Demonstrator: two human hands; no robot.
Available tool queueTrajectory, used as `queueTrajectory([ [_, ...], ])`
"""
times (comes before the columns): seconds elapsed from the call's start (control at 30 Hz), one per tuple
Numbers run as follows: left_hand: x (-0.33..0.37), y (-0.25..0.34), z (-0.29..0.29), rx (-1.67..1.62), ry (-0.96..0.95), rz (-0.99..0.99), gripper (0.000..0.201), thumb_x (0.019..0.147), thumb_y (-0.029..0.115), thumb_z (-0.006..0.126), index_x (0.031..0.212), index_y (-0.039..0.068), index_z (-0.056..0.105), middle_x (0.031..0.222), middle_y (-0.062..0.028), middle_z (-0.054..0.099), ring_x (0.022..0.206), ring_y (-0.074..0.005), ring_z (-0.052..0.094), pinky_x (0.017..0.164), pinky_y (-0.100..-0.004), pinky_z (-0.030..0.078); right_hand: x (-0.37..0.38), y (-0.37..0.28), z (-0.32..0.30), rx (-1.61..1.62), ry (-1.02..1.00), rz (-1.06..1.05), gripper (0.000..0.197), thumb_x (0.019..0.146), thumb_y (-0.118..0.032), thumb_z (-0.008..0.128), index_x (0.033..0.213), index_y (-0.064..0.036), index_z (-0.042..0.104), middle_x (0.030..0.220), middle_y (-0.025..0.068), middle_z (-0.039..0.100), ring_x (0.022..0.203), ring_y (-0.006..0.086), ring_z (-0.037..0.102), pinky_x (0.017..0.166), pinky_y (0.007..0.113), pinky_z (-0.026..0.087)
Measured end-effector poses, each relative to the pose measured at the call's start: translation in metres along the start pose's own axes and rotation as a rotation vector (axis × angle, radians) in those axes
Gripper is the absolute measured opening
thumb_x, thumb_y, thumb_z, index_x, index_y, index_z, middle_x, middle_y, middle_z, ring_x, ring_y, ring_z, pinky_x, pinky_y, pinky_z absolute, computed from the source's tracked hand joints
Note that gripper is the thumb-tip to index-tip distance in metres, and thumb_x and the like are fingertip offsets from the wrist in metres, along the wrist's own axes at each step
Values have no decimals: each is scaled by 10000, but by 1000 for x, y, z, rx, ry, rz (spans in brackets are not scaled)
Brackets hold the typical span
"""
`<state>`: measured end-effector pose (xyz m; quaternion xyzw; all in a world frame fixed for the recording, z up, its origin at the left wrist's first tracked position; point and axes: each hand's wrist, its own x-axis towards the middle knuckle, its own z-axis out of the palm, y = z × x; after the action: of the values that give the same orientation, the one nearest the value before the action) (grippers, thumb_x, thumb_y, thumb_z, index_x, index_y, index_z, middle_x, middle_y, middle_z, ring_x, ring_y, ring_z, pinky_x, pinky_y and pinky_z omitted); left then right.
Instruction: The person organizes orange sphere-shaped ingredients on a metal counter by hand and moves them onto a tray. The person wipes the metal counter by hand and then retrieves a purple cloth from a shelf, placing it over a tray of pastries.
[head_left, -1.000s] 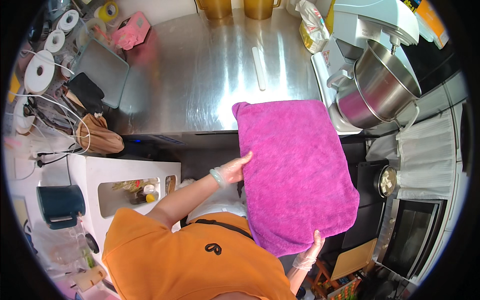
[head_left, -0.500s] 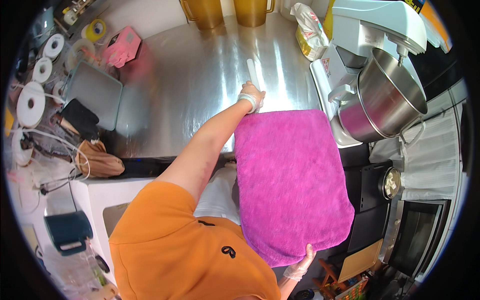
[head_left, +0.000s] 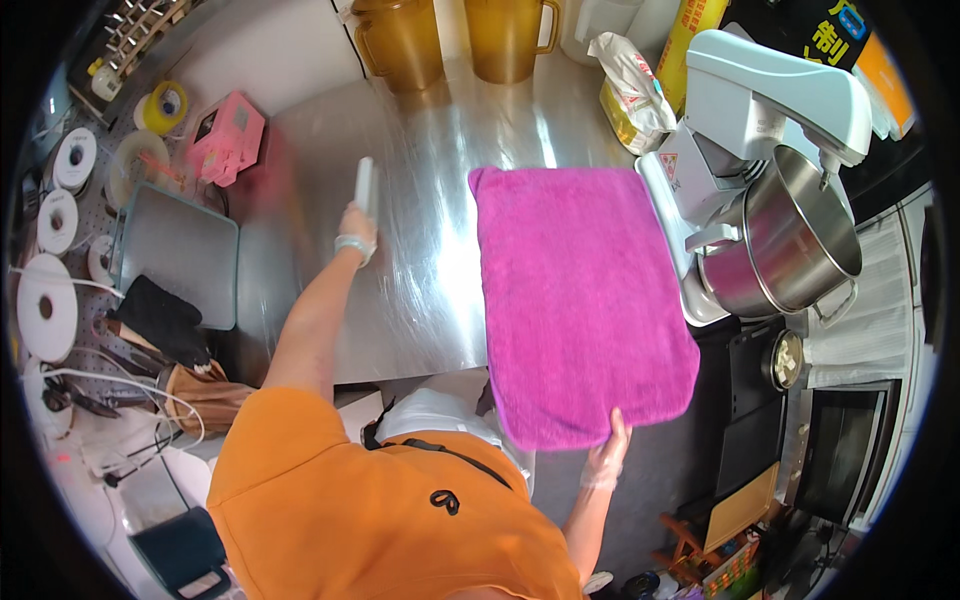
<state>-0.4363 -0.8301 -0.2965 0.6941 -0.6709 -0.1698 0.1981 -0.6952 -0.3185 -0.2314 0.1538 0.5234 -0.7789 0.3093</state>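
Note:
My left hand [head_left: 357, 235], in a clear disposable glove, is closed around a white rod [head_left: 366, 185] whose far end sticks out over the steel table [head_left: 310, 160]. To its right, a magenta plush towel [head_left: 585, 300] lies spread from the tabletop past its front edge. My right hand [head_left: 608, 462], also gloved, grips the near edge of this towel, thumb on top; its other fingers are hidden underneath. Whether anything lies under the towel I cannot tell.
A stand mixer [head_left: 775, 95] with a steel bowl [head_left: 800, 240] stands right of the towel. Two amber jugs [head_left: 398, 45] and an opened bag [head_left: 635, 95] are at the back. A pink device [head_left: 228, 140], a grey tray [head_left: 180, 255] and label rolls [head_left: 47, 305] line the left.
My left hand has moved left with the white rod, away from the towel's far edge. The towel and my right hand have shifted forward, farther over the table.

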Motion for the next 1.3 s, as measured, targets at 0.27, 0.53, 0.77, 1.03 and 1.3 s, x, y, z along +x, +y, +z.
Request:
queueTrajectory([
  [0.27, 8, -55, -23, 98, 22, -88, 434, 796, 153, 592, 1173, -32, 481, 1183, -228, 489, 1108, -392, 490, 947, -434, 420, 108, 39, 49, -22, -112, 64, 394, 860, -74, 602, 1220, 7, 463, 1111, 127, 582, 984, 233, 591, 860, 370, 511],
  [0.53, -33, -13, -47, 157, 124, 221, 572, 780, 206, 642, 1262, 0, 413, 1233, -183, 453, 1149, -356, 434, 973, -439, 364, 68, -6, 53, -453, 52, 9, 365, 863, -60, 600, 1191, 37, 471, 1063, 115, 591, 931, 194, 594, 789, 317, 505],
  [0.77, -91, 37, -35, -88, 113, 462, 585, 786, 133, 640, 1289, -12, 377, 1280, -207, 407, 1193, -366, 392, 1009, -436, 322, 58, -73, 147, -418, -157, -63, 295, 857, -31, 595, 1131, -6, 487, 1043, 83, 580, 842, 157, 597, 654, 277, 513],
  [1.03, -187, 95, -61, -263, -229, 660, 619, 767, 256, 700, 1268, 0, 442, 1263, -190, 460, 1209, -346, 403, 1023, -431, 314, 31, -80, 111, -491, -18, 192, 228, 865, -82, 613, 1049, 23, 530, 872, 79, 618, 650, 146, 609, 505, 247, 518],
  [1.3, -258, 168, -2, -195, -497, 1135, 596, 689, 279, 736, 1191, 44, 519, 1158, -118, 524, 1111, -292, 469, 950, -401, 347, 23, -101, 117, -465, 3, 95, 117, 862, -93, 622, 909, -15, 549, 817, 66, 614, 598, 133, 599, 483, 239, 508],
])
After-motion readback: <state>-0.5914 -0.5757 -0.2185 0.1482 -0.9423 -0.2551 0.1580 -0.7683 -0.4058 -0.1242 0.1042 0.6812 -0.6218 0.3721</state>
